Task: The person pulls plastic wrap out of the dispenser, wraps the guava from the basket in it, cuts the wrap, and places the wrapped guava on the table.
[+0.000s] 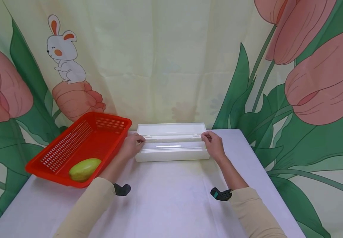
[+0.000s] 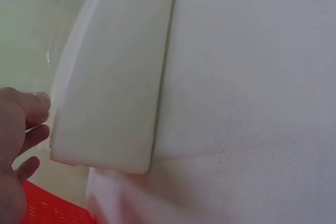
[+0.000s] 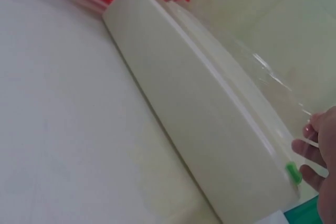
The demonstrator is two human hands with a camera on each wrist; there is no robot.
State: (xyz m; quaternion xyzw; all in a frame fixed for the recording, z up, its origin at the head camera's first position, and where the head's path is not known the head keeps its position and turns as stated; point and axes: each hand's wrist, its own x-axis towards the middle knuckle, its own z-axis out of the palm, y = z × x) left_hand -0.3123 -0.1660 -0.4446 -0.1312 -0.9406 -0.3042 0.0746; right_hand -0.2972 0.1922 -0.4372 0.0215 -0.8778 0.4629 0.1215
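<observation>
Beige sleeves (image 1: 85,208) lie nearest camera, over white table (image 1: 171,198). Left hand (image 1: 133,144) and right hand (image 1: 213,143) each pinch clear film (image 3: 264,65) between fingers and thumb; I see it stretched above white box (image 1: 172,156), lid (image 1: 171,128) raised behind. Left of box, red basket (image 1: 76,132) holds one green fruit (image 1: 85,169) at near end.

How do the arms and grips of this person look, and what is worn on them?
The left sleeve and right sleeve are plain beige. At their ends, the left device and right device are small and black, the right one with a teal patch. The left grip and right grip wear no gloves. No cables show.
</observation>
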